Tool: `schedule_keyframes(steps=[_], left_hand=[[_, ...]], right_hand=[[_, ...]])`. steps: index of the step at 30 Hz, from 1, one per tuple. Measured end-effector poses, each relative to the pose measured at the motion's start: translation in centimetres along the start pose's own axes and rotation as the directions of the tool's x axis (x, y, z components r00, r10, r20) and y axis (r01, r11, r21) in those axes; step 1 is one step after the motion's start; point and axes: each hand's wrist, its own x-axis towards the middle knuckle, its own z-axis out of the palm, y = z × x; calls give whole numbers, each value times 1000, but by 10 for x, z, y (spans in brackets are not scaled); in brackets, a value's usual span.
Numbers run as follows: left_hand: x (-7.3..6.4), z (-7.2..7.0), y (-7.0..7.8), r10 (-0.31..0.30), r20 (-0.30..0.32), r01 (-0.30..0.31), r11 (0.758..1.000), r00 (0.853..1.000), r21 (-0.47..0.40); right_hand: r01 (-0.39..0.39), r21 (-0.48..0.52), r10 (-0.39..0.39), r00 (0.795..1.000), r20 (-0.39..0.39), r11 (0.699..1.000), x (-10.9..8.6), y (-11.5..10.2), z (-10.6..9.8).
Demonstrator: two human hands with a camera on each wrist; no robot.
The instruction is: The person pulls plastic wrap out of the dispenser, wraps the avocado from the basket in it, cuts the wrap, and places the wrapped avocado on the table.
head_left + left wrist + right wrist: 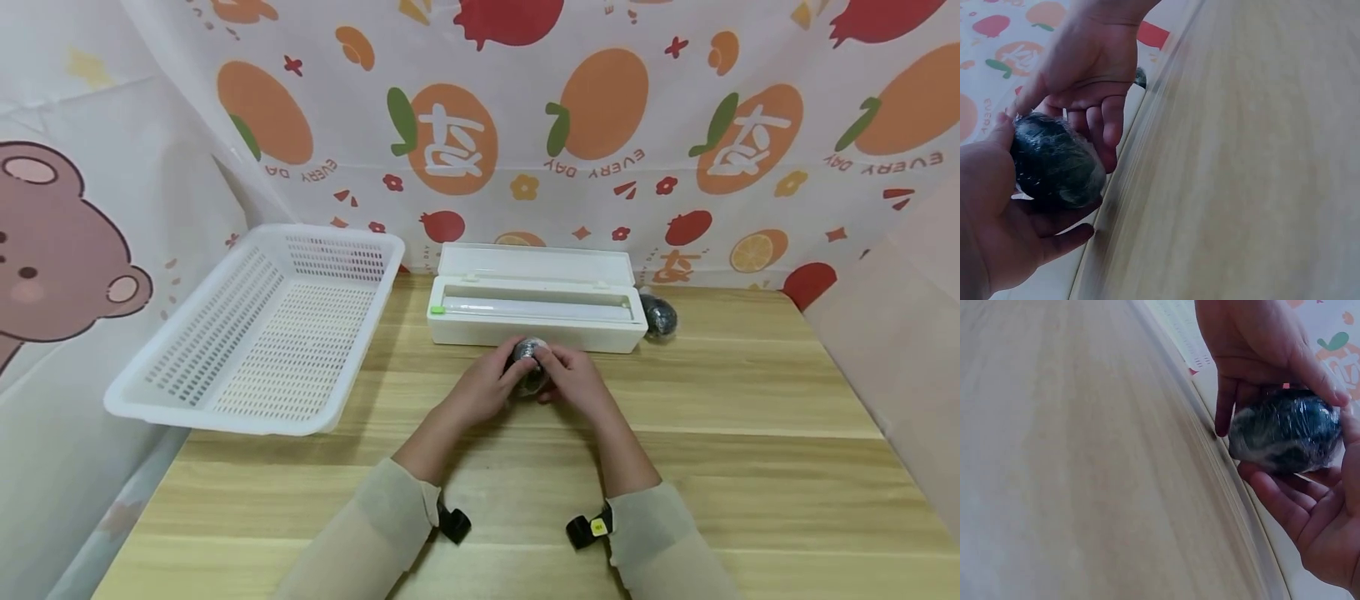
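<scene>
Both hands hold a dark, rounded object wrapped in clear cling film [530,348], just in front of a white cling film dispenser [540,335]. My left hand [480,385] grips it from the left, my right hand [583,385] from the right, thumbs on top. In the left wrist view the wrapped object [1057,162] looks dark green and glossy, with crinkled film round it. Fingers of both hands curl beneath the wrapped object [1288,431] in the right wrist view. The dispenser's lid [536,263] stands raised, showing a roll of film [536,309] inside.
Another dark film-wrapped object [660,317] sits against the dispenser's right end. A white perforated basket [225,423] stands on the left of the wooden table [750,467]. Fruit-patterned cloth [517,83] hangs along the back edge.
</scene>
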Motion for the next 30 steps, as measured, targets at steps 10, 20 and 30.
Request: schedule_keyframes(steps=[10,20,30], left_hand=[[0,-1,-2,-42,37,46,993,998,-108],[1,-4,-7,-149,-17,139,949,989,-283],[4,-5,-6,-83,-68,61,957,994,-282]], right_hand=[[89,-120,-79,993,85,989,-2,2,-2],[105,-141,-77,979,190,984,-1,3,-16],[128,-93,-111,980,168,987,0,4,-23]])
